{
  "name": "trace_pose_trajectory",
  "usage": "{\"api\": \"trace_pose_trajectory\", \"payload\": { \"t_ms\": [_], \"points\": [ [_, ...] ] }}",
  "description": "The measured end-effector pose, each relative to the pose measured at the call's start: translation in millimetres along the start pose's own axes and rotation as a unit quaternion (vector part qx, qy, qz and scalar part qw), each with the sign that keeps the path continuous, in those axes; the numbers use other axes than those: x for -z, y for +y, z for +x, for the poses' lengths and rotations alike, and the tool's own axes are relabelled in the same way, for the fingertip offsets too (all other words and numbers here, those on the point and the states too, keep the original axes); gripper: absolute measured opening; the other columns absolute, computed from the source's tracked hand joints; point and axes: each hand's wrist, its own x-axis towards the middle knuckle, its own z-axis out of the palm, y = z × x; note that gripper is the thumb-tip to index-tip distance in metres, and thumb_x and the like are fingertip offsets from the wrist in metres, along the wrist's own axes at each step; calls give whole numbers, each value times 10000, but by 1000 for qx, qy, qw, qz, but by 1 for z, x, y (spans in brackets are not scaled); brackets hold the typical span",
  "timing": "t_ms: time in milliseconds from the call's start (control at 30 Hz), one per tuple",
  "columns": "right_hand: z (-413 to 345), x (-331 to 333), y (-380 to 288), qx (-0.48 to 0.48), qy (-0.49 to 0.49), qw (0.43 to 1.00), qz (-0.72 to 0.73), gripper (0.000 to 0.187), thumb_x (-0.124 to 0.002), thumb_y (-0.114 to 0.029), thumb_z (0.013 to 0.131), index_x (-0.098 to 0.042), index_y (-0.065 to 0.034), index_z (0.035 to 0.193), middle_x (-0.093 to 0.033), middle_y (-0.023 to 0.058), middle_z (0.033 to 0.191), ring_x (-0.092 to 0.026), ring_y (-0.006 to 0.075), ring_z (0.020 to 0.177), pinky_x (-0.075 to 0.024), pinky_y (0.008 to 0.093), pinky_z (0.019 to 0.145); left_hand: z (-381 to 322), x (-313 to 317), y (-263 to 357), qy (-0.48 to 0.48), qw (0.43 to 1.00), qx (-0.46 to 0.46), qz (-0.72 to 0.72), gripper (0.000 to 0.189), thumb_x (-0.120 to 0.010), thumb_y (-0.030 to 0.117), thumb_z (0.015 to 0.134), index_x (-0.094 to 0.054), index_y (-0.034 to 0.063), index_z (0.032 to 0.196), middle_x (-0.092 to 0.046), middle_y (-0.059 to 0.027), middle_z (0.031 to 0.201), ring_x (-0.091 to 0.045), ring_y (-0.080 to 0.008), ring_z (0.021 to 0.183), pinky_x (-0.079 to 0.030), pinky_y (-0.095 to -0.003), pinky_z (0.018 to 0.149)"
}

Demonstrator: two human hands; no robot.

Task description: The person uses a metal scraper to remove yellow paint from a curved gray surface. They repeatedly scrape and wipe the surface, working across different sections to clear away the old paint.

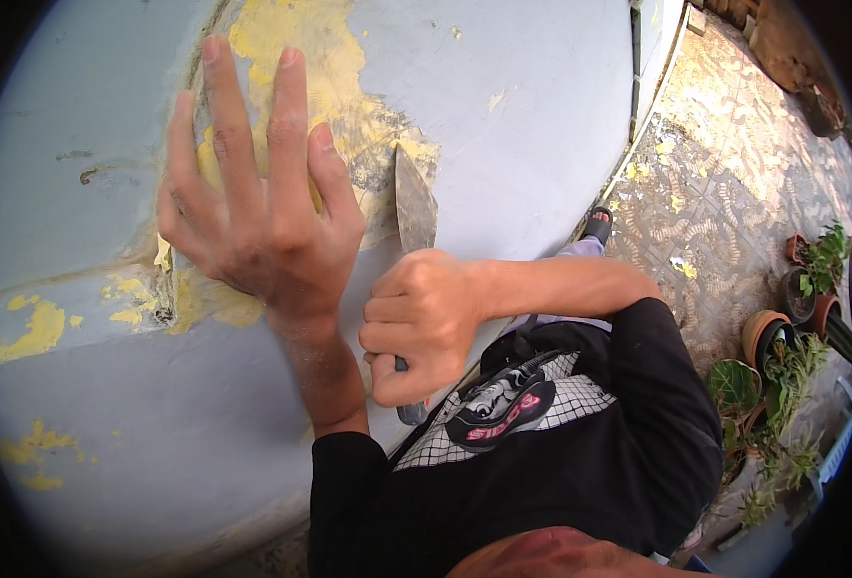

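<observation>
My right hand (pixel 426 325) is closed around the dark handle (pixel 413 413) of a scraper. Its flat, worn metal blade (pixel 416 206) points up over the lower right edge of a bare patch on the painted wall. Fingers spread, my left hand (pixel 259 195) is raised in front of the same patch with its back towards me. It holds nothing, and whether it touches the wall I cannot tell. The patch (pixel 303 36) shows yellow paint and grey-brown plaster where the pale blue-grey wall paint (pixel 520 123) is gone.
A ledge with a crack and a small hole (pixel 164 315) crosses the wall at left. Paint flakes (pixel 686 269) lie on the patterned paving (pixel 715 217). Potted plants (pixel 772 361) stand at right, near a light-blue plastic object (pixel 836 433). My sandalled foot (pixel 599 225) is beside the wall's base.
</observation>
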Motion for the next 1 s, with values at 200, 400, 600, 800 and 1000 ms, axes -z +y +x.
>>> {"api": "trace_pose_trajectory", "payload": {
  "t_ms": [200, 400, 600, 800, 1000],
  "points": [
    [8, 2, -14, 15, -12, 998, 64, 329, -607, 19, 571, -307, -113, 610, -264, -29, 585, -282, 122, 436, -172, 258, 384, 6, 20, 19, -23, 999, 20, 28, 475, -683, 223, 816, -708, 331, 1277, -588, 59, 1466, -559, -221, 1214, -392, -385, 981],
    [3, 9, 3, 22, -18, 999, 33, 319, -615, 72, 596, -346, -93, 647, -273, -30, 581, -275, 121, 434, -170, 269, 384, 0, 8, 4, 46, 999, -2, -29, 394, -620, 126, 844, -742, 217, 1207, -641, -14, 1396, -577, -264, 1212, -364, -406, 1003],
    [1, 18, 22, -10, -20, 1000, -18, 347, -608, 136, 635, -345, -78, 710, -295, -25, 583, -303, 130, 434, -209, 276, 379, -1, -10, 2, 144, 981, 13, -125, 291, -619, 88, 860, -787, 116, 1097, -693, -76, 1328, -588, -287, 1203, -358, -402, 936],
    [5, 21, 3, 18, -80, 994, 70, 366, -609, 133, 642, -327, -81, 735, -280, -19, 604, -281, 131, 437, -187, 275, 382, 2, -10, -1, 166, 973, -2, -160, 281, -614, 62, 858, -788, 86, 1078, -720, -103, 1268, -620, -288, 1157, -372, -392, 919],
    [3, 16, 0, 8, -83, 994, 70, 357, -603, 132, 626, -331, -83, 715, -272, -26, 601, -284, 138, 437, -192, 281, 379, 1, -11, -1, 175, 968, 8, -181, 300, -590, 25, 849, -787, 73, 1071, -729, -127, 1239, -647, -306, 1125, -395, -396, 893]
  ]
}}
